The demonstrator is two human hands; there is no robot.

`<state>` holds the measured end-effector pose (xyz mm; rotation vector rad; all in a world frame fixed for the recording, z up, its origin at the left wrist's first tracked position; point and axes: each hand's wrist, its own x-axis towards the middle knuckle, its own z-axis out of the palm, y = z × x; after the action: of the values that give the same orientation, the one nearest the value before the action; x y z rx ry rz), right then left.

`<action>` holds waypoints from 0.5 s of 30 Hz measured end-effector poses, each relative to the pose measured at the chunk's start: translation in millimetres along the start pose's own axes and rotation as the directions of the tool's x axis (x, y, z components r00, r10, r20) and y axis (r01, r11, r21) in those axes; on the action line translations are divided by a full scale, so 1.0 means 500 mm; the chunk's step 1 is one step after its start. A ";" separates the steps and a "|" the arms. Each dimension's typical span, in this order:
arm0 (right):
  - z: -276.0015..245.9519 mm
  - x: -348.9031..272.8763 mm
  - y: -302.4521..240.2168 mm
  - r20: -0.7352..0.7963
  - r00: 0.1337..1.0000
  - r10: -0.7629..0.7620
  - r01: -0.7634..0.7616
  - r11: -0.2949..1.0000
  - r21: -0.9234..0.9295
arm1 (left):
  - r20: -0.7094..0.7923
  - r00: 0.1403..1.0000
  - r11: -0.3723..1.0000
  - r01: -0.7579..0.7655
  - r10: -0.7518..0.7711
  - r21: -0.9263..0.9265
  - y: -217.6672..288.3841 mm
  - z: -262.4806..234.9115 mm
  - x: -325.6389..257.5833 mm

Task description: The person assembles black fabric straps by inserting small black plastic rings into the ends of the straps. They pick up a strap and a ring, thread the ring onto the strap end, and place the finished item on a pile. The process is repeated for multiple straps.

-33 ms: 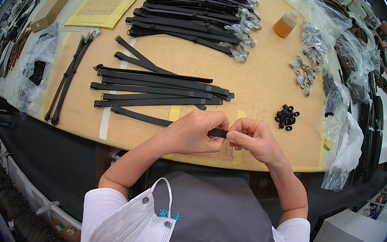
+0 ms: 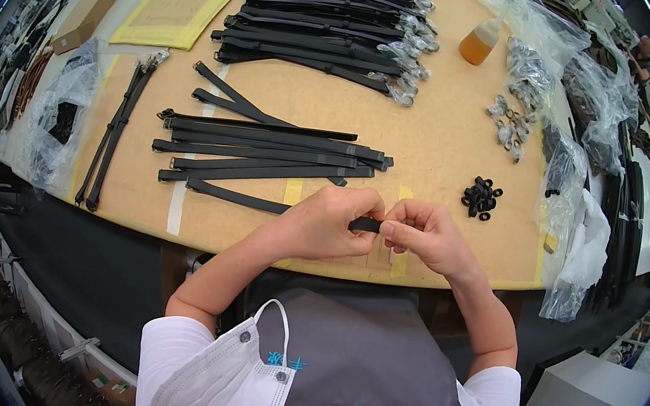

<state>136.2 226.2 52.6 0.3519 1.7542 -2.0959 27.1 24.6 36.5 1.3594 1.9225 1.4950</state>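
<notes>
Both my hands meet at the table's near edge over one black strap (image 2: pixel 240 197). My left hand (image 2: pixel 335 220) is closed round it, with the strap's long part trailing left onto the table. Close beside it, my right hand (image 2: pixel 428 236) pinches the strap's end between thumb and fingers. Whether a small loop sits at that end is hidden by my fingers. Just beyond my hands lie several more black straps (image 2: pixel 266 153), side by side and partly overlapping. To the right is a small pile of black loops (image 2: pixel 480 198).
Finished-looking straps with plastic-wrapped metal ends (image 2: pixel 322 28) are stacked at the back. A bottle of amber liquid (image 2: pixel 478 43) stands right of them, near wrapped metal fittings (image 2: pixel 510 128). Two straps (image 2: pixel 116 133) lie at left by a cardboard box (image 2: pixel 88 16). Plastic bags (image 2: pixel 580 242) hang at the right edge.
</notes>
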 end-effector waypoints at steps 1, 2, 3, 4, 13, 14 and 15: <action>0.000 0.003 -0.001 -0.009 1.000 -0.014 0.014 1.000 -0.014 | -0.006 1.000 1.000 -0.009 0.009 -0.009 0.001 -0.002 0.007; 0.005 0.003 0.002 -0.018 0.999 -0.029 0.029 0.999 -0.028 | 0.006 1.000 1.000 -0.005 0.005 -0.018 0.007 -0.005 0.009; 0.010 0.002 0.009 -0.027 0.999 -0.045 0.044 0.998 -0.043 | 0.019 1.000 1.000 -0.003 0.003 -0.027 0.015 -0.008 0.006; 0.009 0.007 0.023 -0.023 0.997 -0.078 0.077 0.996 -0.035 | -0.003 1.000 0.998 -0.024 0.024 -0.051 0.012 -0.004 0.006; 0.050 0.015 0.053 -0.135 0.959 -0.248 0.228 0.962 -0.149 | 0.114 0.989 0.979 0.111 -0.092 -0.172 0.020 -0.020 -0.003; 0.055 0.014 0.053 -0.144 0.954 -0.263 0.241 0.959 -0.152 | 0.115 0.989 0.975 0.112 -0.091 -0.190 0.021 -0.020 -0.004; 0.060 0.013 0.052 -0.153 0.949 -0.277 0.254 0.955 -0.153 | 0.116 0.989 0.972 0.113 -0.090 -0.207 0.020 -0.021 -0.005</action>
<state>143.3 192.3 32.4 0.2793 2.1359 -2.1688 25.4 16.6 48.7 1.2020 1.6866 1.4995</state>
